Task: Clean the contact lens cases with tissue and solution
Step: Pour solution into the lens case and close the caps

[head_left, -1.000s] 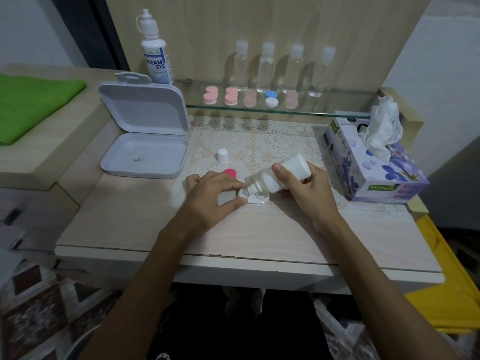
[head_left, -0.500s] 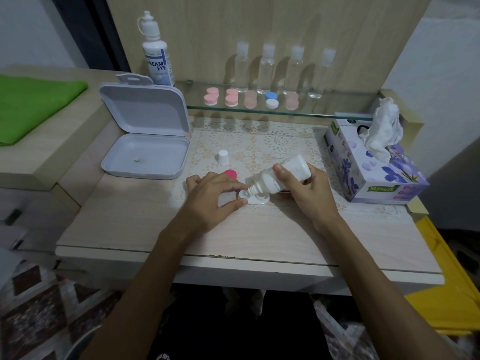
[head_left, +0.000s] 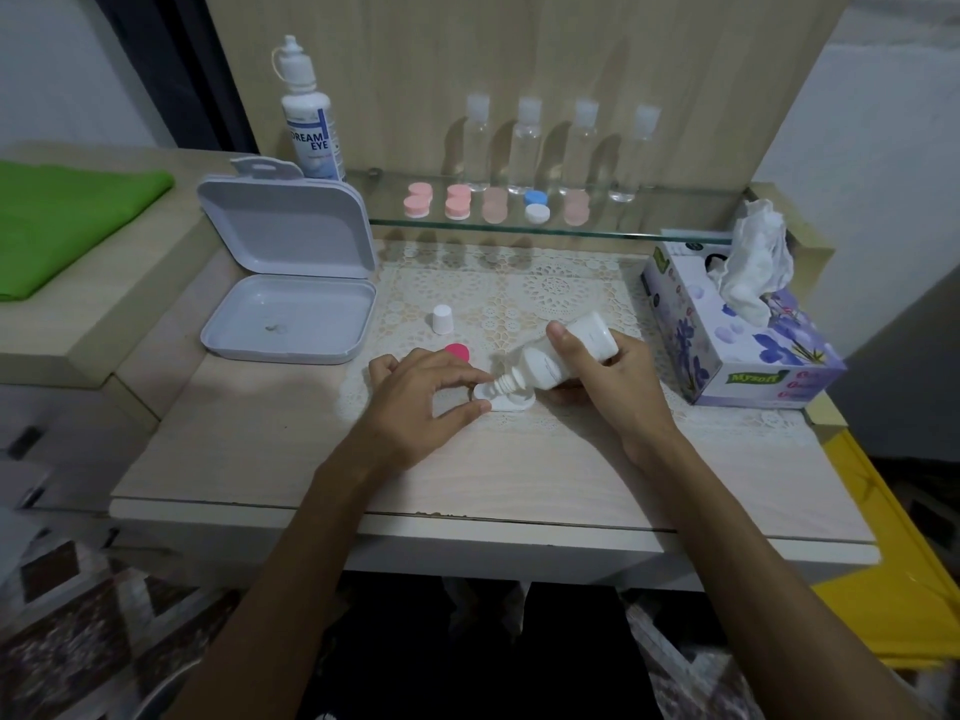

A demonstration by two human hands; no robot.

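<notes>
Your right hand (head_left: 618, 387) grips the tipped white solution bottle (head_left: 563, 353) over the white lens case (head_left: 501, 400) your left hand (head_left: 421, 402) pinches; wiping with tissue remains.

A pale wooden table (head_left: 260, 459) holds a lace mat (head_left: 519, 293), an open white box (head_left: 291, 324), a tissue box (head_left: 737, 345), a white cap (head_left: 442, 319), a pink lid (head_left: 457, 351) and a small white case (head_left: 511, 402).
</notes>
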